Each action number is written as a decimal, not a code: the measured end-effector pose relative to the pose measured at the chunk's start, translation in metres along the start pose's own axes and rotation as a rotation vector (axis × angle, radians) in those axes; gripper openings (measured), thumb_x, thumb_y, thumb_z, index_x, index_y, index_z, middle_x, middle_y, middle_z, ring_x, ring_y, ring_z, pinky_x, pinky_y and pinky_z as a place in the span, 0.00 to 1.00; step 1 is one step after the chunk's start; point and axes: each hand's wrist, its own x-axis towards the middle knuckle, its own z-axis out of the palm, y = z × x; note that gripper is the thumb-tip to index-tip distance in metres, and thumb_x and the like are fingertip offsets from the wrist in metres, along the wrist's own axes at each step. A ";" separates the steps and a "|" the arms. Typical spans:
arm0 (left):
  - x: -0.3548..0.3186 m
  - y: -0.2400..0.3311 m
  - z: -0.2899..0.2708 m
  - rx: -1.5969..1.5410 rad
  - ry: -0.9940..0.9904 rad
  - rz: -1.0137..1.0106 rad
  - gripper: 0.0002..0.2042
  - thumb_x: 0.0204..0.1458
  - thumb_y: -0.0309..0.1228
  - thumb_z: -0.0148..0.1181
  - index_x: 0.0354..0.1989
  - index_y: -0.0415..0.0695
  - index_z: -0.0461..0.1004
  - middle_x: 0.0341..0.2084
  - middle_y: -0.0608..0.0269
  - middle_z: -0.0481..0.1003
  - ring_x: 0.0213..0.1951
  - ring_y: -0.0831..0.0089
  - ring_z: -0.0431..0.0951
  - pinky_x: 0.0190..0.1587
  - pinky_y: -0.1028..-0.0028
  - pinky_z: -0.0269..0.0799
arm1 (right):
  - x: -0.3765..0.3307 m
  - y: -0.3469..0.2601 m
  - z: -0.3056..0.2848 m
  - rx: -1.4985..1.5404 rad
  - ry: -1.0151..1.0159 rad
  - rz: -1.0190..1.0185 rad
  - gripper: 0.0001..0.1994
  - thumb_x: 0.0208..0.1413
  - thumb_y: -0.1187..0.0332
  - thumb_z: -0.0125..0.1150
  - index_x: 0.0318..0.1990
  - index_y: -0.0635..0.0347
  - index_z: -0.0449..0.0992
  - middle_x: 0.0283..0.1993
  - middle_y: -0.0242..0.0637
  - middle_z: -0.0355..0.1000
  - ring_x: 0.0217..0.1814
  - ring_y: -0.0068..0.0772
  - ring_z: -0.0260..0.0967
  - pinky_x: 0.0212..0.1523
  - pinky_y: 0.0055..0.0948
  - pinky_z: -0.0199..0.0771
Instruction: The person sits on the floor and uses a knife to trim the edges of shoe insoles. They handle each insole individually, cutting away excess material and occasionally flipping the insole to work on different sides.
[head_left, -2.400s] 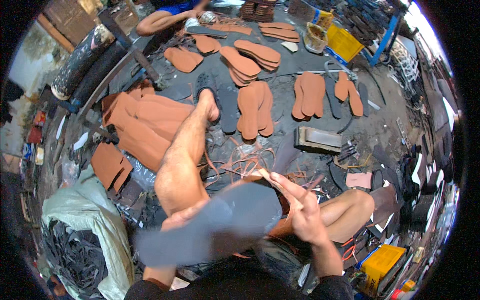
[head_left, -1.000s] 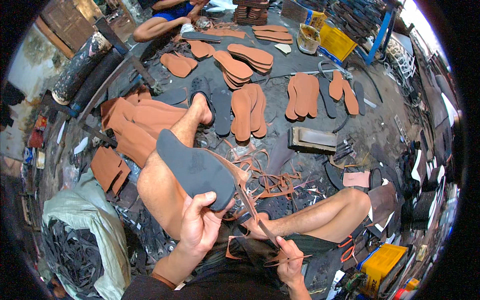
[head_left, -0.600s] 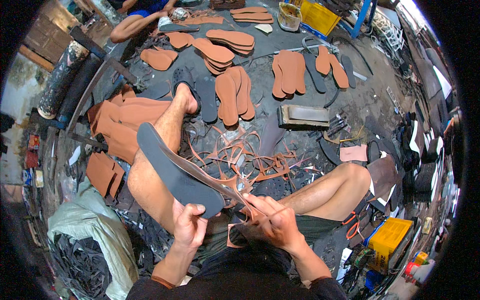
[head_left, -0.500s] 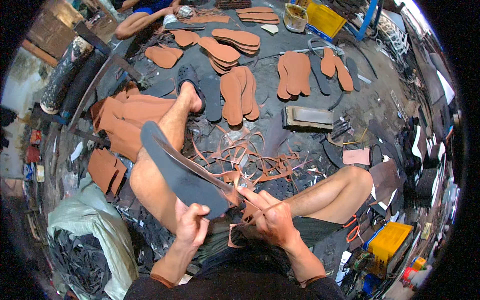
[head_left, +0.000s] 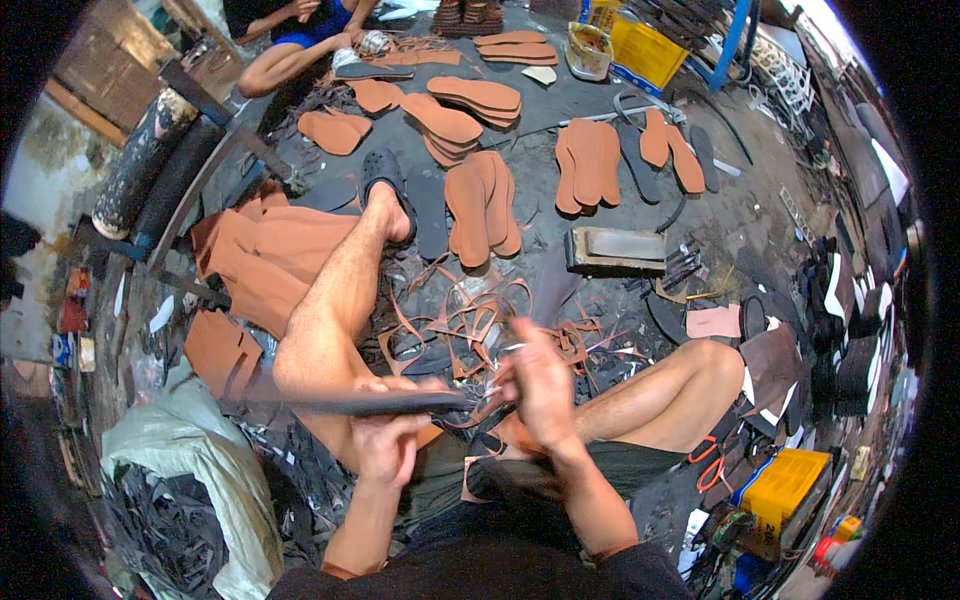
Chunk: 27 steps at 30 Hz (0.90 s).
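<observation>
In front of my left leg [head_left: 335,325], my left hand [head_left: 385,445] grips the dark sole [head_left: 340,404] near its right end, a good holding place for what seems a light, flexible piece, while my right hand [head_left: 542,390] is too blurred to tell its grip.

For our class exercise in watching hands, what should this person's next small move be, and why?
Perhaps the left hand should tilt the dark sole: it is held nearly edge-on to the view, its flat face hardly showing, the right hand nearby.
</observation>
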 end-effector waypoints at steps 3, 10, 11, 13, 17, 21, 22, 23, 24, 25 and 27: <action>0.036 -0.010 -0.009 0.496 0.116 0.589 0.14 0.43 0.19 0.66 0.33 0.48 0.67 0.49 0.53 0.71 0.56 0.53 0.71 0.58 0.55 0.69 | -0.019 0.009 -0.041 0.024 0.202 0.136 0.25 0.64 0.64 0.53 0.65 0.60 0.59 0.31 0.31 0.70 0.20 0.16 0.61 0.18 0.17 0.62; 0.066 -0.017 -0.010 0.995 0.236 1.076 0.08 0.44 0.27 0.69 0.30 0.48 0.75 0.62 0.43 0.61 0.65 0.44 0.60 0.65 0.52 0.60 | -0.092 -0.031 -0.011 0.344 -0.115 0.480 0.31 0.47 0.65 0.73 0.56 0.73 0.66 0.31 0.40 0.75 0.21 0.26 0.71 0.20 0.22 0.70; 0.066 -0.010 0.000 1.080 0.272 1.051 0.12 0.46 0.27 0.66 0.40 0.44 0.76 0.66 0.42 0.55 0.66 0.45 0.58 0.65 0.52 0.58 | -0.086 -0.028 -0.007 0.283 -0.128 0.422 0.29 0.48 0.66 0.72 0.54 0.73 0.67 0.31 0.40 0.75 0.22 0.27 0.72 0.21 0.22 0.71; 0.052 0.021 0.019 1.341 0.350 0.816 0.22 0.47 0.20 0.62 0.53 0.42 0.67 0.66 0.44 0.56 0.67 0.49 0.58 0.67 0.54 0.56 | -0.067 -0.023 -0.007 0.257 -0.067 0.342 0.23 0.50 0.69 0.70 0.50 0.73 0.70 0.30 0.40 0.75 0.22 0.27 0.73 0.22 0.21 0.73; 0.044 0.086 0.000 0.816 0.478 1.135 0.27 0.52 0.19 0.57 0.62 0.33 0.58 0.67 0.46 0.55 0.66 0.52 0.60 0.65 0.58 0.60 | -0.007 -0.018 -0.010 0.239 0.011 0.220 0.20 0.52 0.71 0.67 0.50 0.71 0.71 0.30 0.38 0.75 0.23 0.25 0.73 0.22 0.19 0.73; 0.098 0.121 -0.095 0.915 0.729 1.028 0.26 0.52 0.19 0.59 0.61 0.35 0.60 0.60 0.50 0.65 0.58 0.63 0.68 0.61 0.65 0.64 | 0.064 0.010 -0.013 0.280 0.162 0.203 0.28 0.56 0.68 0.65 0.62 0.68 0.64 0.40 0.38 0.76 0.24 0.23 0.73 0.22 0.20 0.70; 0.126 0.120 -0.144 0.952 0.775 0.932 0.26 0.52 0.21 0.61 0.60 0.36 0.62 0.57 0.55 0.68 0.55 0.67 0.70 0.58 0.67 0.66 | 0.071 0.021 -0.017 0.312 0.219 0.244 0.28 0.57 0.67 0.65 0.62 0.68 0.63 0.42 0.39 0.76 0.23 0.24 0.72 0.22 0.20 0.70; 0.150 0.121 -0.214 0.896 0.828 0.820 0.29 0.50 0.23 0.64 0.61 0.35 0.61 0.55 0.55 0.69 0.53 0.68 0.70 0.56 0.69 0.66 | 0.066 0.034 -0.016 0.230 0.282 0.310 0.26 0.58 0.67 0.62 0.61 0.67 0.63 0.43 0.42 0.77 0.22 0.26 0.72 0.20 0.21 0.70; 0.170 0.117 -0.267 0.835 0.877 0.698 0.32 0.48 0.25 0.67 0.62 0.35 0.60 0.53 0.54 0.69 0.51 0.70 0.71 0.54 0.70 0.67 | 0.053 0.048 -0.019 0.240 0.263 0.330 0.23 0.59 0.68 0.60 0.59 0.67 0.65 0.42 0.43 0.77 0.21 0.27 0.72 0.18 0.22 0.69; 0.191 0.105 -0.279 0.786 0.966 0.571 0.37 0.45 0.29 0.70 0.64 0.36 0.58 0.54 0.52 0.69 0.52 0.69 0.70 0.55 0.70 0.66 | 0.037 0.060 -0.028 0.183 0.275 0.326 0.23 0.59 0.69 0.59 0.59 0.67 0.63 0.41 0.49 0.77 0.18 0.29 0.70 0.15 0.23 0.67; 0.228 0.079 -0.295 0.816 1.099 0.344 0.45 0.41 0.37 0.73 0.67 0.38 0.54 0.59 0.47 0.62 0.57 0.63 0.66 0.58 0.66 0.64 | -0.005 0.061 -0.041 0.101 0.292 0.361 0.19 0.59 0.71 0.58 0.56 0.67 0.65 0.35 0.48 0.76 0.15 0.30 0.67 0.15 0.26 0.68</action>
